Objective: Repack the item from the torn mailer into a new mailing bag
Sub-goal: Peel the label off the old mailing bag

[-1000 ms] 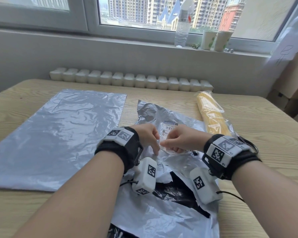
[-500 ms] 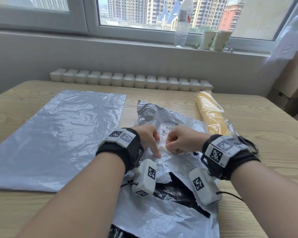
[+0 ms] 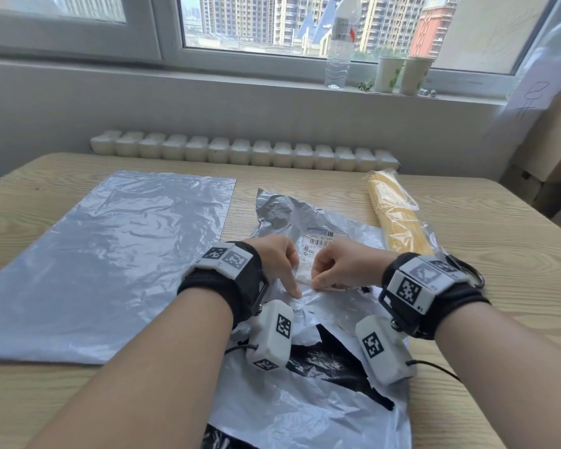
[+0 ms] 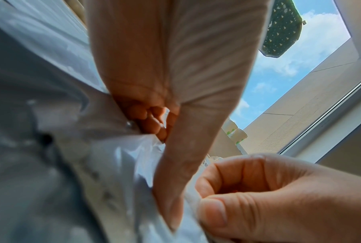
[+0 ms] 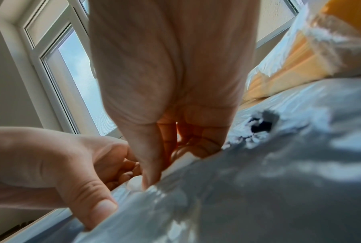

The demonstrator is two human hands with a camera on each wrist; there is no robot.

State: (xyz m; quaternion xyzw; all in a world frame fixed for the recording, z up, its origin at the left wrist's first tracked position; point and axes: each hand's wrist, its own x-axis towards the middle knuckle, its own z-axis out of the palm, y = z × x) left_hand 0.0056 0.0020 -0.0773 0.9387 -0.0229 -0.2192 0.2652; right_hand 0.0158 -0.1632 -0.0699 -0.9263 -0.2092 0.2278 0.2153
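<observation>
**Both hands creep a tiny bit closer to the person**

The left hand (image 3: 274, 260) slides its thumb (image 3: 292, 286) down the torn mailer (image 3: 305, 409) a little, toward the person, and now it presses the plastic just by the label (image 3: 318, 244). The right hand (image 3: 347, 267) drops its thumb lower too, onto the label's near edge (that edge now looks a bit lifted, though it is hard to tell).

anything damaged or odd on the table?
The torn mailer is ripped: jagged tears at its near end expose black lining, plus a small hole by the right hand. The new bag is wrinkled but intact.
</observation>
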